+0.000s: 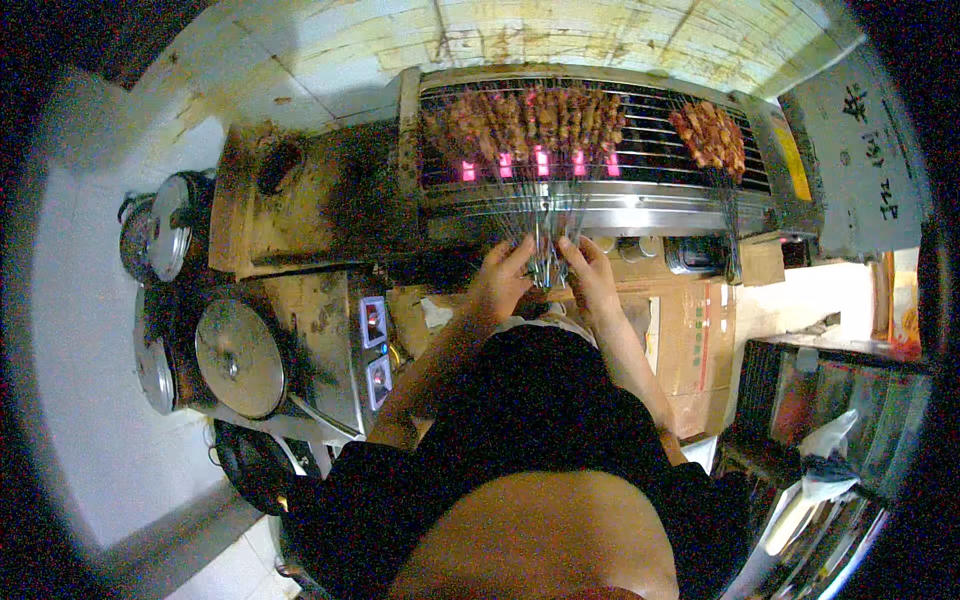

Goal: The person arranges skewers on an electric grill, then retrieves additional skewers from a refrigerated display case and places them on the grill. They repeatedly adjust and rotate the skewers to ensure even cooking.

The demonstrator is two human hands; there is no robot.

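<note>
Several meat skewers (551, 120) lie side by side over the left and middle part of a grill (645, 120), above glowing pink heating elements. Their thin metal ends run together toward me over the grill's steel front edge. My left hand (506, 281) grips this bundle of ends from the left, and my right hand (592, 277) grips it from the right, with fingers and thumbs around the metal. A second, smaller bunch of meat skewers (709, 139) rests on the grill's right side, untouched, its ends hanging over the front edge.
Left of the grill is a greasy board-like surface (315, 202), with a steel appliance with knobs (322, 322) below it. A round lid (240, 358) and pots stand further left. Cardboard (694, 345) lies below the grill; a tiled wall (555, 37) rises behind.
</note>
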